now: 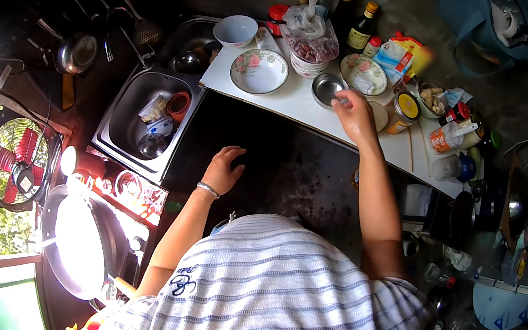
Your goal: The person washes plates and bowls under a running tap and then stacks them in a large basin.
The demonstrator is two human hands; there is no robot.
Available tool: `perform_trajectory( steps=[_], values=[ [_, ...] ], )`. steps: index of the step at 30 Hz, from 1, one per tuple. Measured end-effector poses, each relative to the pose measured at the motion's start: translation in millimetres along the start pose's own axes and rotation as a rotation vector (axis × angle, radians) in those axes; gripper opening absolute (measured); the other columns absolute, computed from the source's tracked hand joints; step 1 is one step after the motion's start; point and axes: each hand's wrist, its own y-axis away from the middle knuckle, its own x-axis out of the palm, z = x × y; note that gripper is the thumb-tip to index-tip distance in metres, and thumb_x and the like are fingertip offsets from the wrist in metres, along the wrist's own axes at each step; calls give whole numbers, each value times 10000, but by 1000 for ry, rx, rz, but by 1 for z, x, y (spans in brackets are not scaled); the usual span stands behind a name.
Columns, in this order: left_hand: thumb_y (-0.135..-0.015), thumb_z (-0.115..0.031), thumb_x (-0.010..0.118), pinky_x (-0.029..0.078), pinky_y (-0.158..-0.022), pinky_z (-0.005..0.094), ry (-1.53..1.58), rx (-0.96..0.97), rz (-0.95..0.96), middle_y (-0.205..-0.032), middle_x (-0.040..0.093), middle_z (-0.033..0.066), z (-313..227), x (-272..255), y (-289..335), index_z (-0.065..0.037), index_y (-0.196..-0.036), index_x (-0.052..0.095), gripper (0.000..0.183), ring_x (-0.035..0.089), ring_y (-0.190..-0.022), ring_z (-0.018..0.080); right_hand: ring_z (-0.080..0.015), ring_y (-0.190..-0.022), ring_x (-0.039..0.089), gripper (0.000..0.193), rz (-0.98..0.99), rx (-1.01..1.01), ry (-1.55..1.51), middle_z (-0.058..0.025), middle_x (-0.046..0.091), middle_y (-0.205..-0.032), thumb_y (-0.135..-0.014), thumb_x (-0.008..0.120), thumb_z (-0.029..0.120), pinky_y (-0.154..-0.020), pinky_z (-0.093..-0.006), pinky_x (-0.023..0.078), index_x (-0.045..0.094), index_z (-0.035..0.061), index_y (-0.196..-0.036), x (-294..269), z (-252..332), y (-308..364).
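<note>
The right hand point(353, 113) is reaching to the small round steel bowl point(328, 89) on the white worktop point(301, 105), fingertips pinching at its rim at three o'clock; whether they are clamping it I cannot tell. The bowl looks light, stiff and slippery, best held by the rim. The left hand point(223, 169) is resting open on the dark counter point(278, 160), at seven o'clock from the bowl, in a crowded kitchen.

Right hand point(353, 115) at steel bowl point(328, 89) — fingers pinched
</note>
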Motion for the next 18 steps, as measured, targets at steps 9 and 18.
perform_trajectory(
  steps=[9, 18],
  values=[
    [-705, -33, 603, 424, -874, 348, 63, 4, -68, -1099, 529, 151, 20, -15, -16, -41, -1057, 552, 356, 512, -1019, 317, -317, -968, 537, 626, -235, -53, 38, -202, 558, -1045, -690, 673, 222, -815, -361, 419, 407, 26, -1222, 25, 25, -221],
    [-771, 39, 537, 420, -818, 258, 443, -385, -185, -1009, 572, 78, 69, -17, -2, 5, -1093, 525, 324, 546, -905, 159, -148, -420, 546, 135, -86, -235, -886, -90, 566, -608, -849, 499, 116, -389, -245, 456, 483, 2, -779, -66, 116, -244]
  ],
)
